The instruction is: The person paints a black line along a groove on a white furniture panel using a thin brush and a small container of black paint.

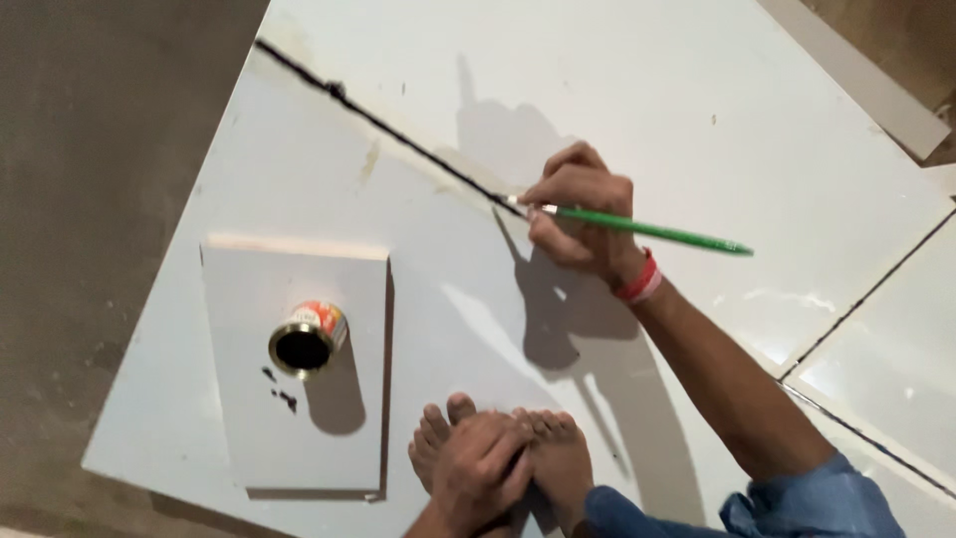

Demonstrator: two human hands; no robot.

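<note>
Pinching green paintbrush (647, 229) in right hand (578, 214), handle trailing right, bristle tip at lower end of black painted seam (388, 125) running up-left across white tiles (697, 110). Left hand (478, 468) flat, empty, on bare feet (553, 453). Open paint tin (307, 339) down-left, nearer left hand.

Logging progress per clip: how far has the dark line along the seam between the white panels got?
Done: the dark painted line runs from the far edge to the brush. In hand: right hand holds the green-handled paintbrush at the seam. Left: no seam paint shows past the brush. Left hand rests on the feet.
</note>
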